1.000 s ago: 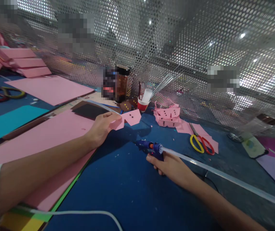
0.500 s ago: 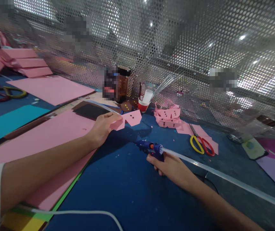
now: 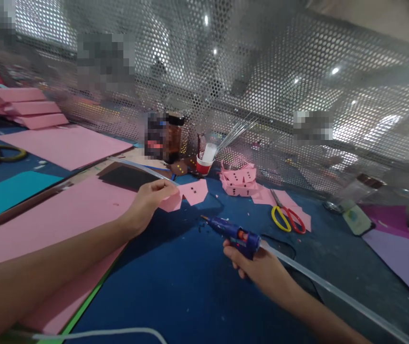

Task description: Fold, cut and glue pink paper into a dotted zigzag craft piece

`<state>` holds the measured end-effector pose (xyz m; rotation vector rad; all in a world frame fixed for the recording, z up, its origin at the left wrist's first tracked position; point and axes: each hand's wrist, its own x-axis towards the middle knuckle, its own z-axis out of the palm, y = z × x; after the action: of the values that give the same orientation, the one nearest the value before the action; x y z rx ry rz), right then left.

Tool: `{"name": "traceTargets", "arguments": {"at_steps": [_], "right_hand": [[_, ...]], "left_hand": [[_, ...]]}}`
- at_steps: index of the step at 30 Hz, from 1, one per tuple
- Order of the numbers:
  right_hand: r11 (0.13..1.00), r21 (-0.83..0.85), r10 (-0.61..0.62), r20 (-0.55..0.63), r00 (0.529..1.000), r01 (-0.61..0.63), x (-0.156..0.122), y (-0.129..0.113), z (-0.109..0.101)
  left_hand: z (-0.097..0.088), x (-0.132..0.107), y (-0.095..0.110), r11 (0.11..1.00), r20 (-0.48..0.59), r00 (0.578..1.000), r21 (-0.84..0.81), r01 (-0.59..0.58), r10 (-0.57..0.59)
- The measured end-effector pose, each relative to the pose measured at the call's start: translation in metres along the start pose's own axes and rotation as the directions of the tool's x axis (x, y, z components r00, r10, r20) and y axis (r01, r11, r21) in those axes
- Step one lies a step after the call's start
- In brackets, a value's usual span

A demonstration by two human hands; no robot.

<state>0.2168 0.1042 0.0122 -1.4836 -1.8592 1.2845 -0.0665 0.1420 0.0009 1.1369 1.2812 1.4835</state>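
Observation:
Pinched in my left hand is a pink paper cutout with small dark marks on it, held above the blue tabletop. My right hand grips a blue hot glue gun by its handle. Its nozzle points left, below the cutout and apart from it. A long clear glue stick sticks out of the back of the gun. Beyond the gun lies a stack of pink paper cutouts with dark dots.
Scissors with yellow and red handles lie on pink paper at right. A red and white cup and a brown jar stand by the perforated metal screen. Large pink sheets and a turquoise sheet cover the left. A white cable crosses the front.
The glue gun in my right hand has turned, showing more of its side, and its nozzle sits slightly lower. My left hand keeps the pink cutout. The whole view has shifted a little.

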Motion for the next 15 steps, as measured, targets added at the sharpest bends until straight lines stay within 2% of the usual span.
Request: {"name": "traceTargets", "arguments": {"at_steps": [5,7,15], "right_hand": [[0.996,0.084,-0.033,-0.111,0.993,0.043,-0.015,0.026,-0.001],[0.992,0.118,-0.031,-0.116,0.993,0.045,-0.017,0.032,0.001],[0.993,0.087,-0.065,-0.094,0.993,0.074,-0.019,0.026,0.002]], "left_hand": [[0.010,-0.013,0.005,0.996,0.087,0.996,0.083,-0.026,0.019],[0.012,-0.017,0.006,0.997,0.102,0.995,0.079,-0.010,0.002],[0.016,-0.022,0.001,0.995,0.145,0.986,0.066,0.071,-0.080]]}}
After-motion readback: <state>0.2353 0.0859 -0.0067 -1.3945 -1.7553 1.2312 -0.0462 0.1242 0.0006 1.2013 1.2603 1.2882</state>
